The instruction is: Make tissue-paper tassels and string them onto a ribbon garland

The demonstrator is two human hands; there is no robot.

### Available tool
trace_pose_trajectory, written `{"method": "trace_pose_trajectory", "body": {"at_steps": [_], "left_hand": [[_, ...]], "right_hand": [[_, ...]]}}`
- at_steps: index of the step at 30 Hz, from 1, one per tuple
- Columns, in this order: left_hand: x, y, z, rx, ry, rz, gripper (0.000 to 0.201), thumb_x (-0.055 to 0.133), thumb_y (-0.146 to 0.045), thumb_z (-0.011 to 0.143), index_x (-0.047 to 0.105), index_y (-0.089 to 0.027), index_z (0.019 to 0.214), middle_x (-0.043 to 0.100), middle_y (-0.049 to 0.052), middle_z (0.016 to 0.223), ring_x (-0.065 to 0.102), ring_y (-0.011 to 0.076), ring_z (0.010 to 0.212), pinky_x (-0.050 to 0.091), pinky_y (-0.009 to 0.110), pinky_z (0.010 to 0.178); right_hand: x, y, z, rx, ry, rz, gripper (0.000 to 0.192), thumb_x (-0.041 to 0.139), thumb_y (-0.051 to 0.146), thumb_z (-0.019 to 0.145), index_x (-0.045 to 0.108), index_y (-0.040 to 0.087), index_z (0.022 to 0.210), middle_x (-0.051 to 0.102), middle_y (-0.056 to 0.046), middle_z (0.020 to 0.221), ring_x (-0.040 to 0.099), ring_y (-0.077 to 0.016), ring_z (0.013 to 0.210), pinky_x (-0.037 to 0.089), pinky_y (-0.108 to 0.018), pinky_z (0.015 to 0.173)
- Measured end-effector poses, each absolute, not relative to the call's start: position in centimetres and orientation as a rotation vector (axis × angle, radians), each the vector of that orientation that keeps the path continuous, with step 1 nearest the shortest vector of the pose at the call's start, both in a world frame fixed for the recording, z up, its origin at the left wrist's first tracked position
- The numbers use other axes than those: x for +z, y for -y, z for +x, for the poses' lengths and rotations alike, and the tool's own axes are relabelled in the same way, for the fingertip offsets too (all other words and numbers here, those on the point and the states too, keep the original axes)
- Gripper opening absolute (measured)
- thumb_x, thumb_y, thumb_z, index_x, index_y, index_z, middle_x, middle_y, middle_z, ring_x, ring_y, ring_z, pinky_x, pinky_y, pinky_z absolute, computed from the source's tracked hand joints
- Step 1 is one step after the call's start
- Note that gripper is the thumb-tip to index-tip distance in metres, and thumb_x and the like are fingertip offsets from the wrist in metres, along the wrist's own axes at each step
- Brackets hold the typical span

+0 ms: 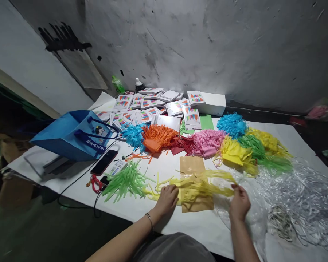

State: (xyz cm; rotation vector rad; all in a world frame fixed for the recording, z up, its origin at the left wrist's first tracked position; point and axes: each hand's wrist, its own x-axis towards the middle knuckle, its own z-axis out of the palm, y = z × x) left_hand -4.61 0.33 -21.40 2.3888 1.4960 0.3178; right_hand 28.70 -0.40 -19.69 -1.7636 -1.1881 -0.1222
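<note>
A bundle of yellow tissue-paper fringe (195, 187) stretches between my hands across a flat brown paper sheet (192, 163). With its fingers curled, my left hand (168, 198) grips the fringe near the left edge of the sheet. My right hand (239, 202) pinches the long strips at the right end, fingers closed. Left of my left hand lies a bunch of light green fringe (127, 182). Beyond the sheet runs a row of fringe bundles: blue (132, 136), orange (160, 137), pink (209, 142) and yellow (236, 153).
Flat printed boxes (150, 103) are heaped at the back by the wall. A blue bag (68, 136), a phone (104, 162) and a black cable (68, 206) lie to the left. White string (303, 200) and clear plastic (251, 214) spread over the right side.
</note>
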Motion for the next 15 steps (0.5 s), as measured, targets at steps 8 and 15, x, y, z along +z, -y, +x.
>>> {"method": "trace_pose_trajectory", "body": {"at_steps": [8, 15], "left_hand": [[-11.3, -0.2, 2.6, 0.739, -1.107, 2.102, 0.026, 0.047, -0.026, 0.094, 0.068, -0.02, 0.108, 0.064, 0.012, 0.112, 0.057, 0.0236, 0.104, 0.044, 0.037, 0.091], [-7.2, -0.2, 10.9, 0.078, -0.745, 1.327, 0.03, 0.07, -0.043, 0.076, 0.074, -0.014, 0.081, 0.062, 0.0, 0.063, 0.046, 0.0096, 0.053, 0.035, 0.022, 0.053]], "right_hand": [[-12.6, 7.8, 31.6, 0.047, 2.041, -1.408, 0.026, 0.047, 0.024, 0.093, 0.069, 0.025, 0.107, 0.074, -0.005, 0.097, 0.065, -0.0216, 0.095, 0.046, -0.043, 0.096], [-10.4, 10.6, 27.7, -0.07, 2.011, -1.336, 0.036, 0.052, 0.011, 0.091, 0.06, 0.027, 0.123, 0.074, -0.005, 0.1, 0.067, -0.0216, 0.094, 0.05, -0.048, 0.093]]}}
